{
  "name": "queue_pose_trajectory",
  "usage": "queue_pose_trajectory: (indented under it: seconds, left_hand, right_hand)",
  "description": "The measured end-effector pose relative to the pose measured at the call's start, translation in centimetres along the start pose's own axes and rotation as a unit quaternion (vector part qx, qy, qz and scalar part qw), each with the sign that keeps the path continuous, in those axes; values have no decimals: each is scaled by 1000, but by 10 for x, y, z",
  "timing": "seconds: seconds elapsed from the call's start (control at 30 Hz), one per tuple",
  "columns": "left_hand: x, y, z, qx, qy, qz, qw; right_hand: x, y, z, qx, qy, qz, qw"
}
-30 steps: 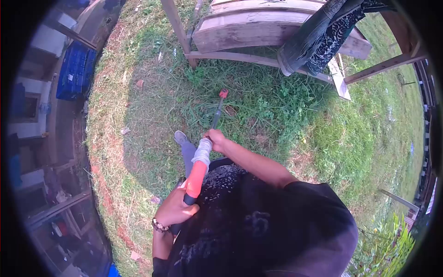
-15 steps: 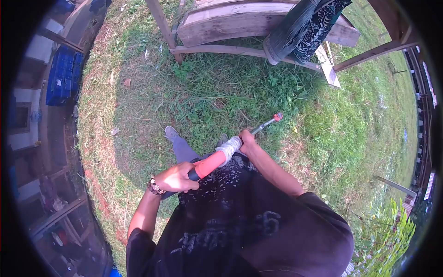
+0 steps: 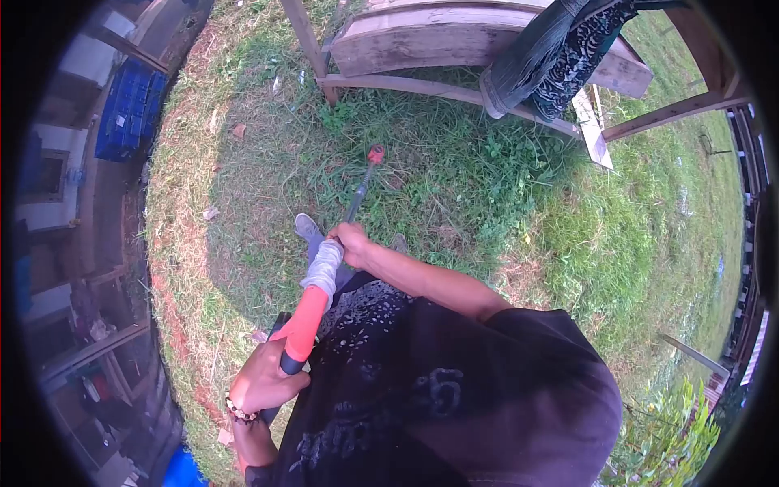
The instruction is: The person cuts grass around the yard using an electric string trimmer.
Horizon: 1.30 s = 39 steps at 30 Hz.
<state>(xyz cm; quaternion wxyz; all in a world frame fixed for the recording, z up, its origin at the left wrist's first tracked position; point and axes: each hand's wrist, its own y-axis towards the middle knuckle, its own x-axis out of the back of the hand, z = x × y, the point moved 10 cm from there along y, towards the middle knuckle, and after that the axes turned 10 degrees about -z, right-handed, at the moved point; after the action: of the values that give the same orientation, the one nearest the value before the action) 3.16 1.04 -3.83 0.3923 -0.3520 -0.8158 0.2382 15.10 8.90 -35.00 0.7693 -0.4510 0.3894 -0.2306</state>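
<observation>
right grip [image 3: 350,242] has swung the red-headed tool [image 3: 307,315] leftward.

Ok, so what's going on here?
A person has hold of what looks like a grass trimmer. The left hand grips it at the rear, by the black end of its orange housing; the right hand is on the shaft, just past the whitish wrapping. The orange head is out in front, at the grass, short of a wooden frame with clothes hung over it.
</observation>
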Motion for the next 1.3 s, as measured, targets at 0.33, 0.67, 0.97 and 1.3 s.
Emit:
queue_pose_trajectory:
  seconds: [0.33,0.67,0.97,1.3]
  left_hand:
    - [-34,4,-14,-111,-4,32,993]
    - [-94,22,-5,-126,-24,155,980]
    - [-149,-60,20,-202,-41,42,978]
    - [-200,-80,7,-217,4,-107,970]
  right_hand:
    - [72,-13,-8,-11,16,-37,999]
    - [228,-52,-16,1,70,-195,978]
    - [230,-71,-71,7,10,-142,990]
    - [184,-42,-63,15,-58,-8,998]
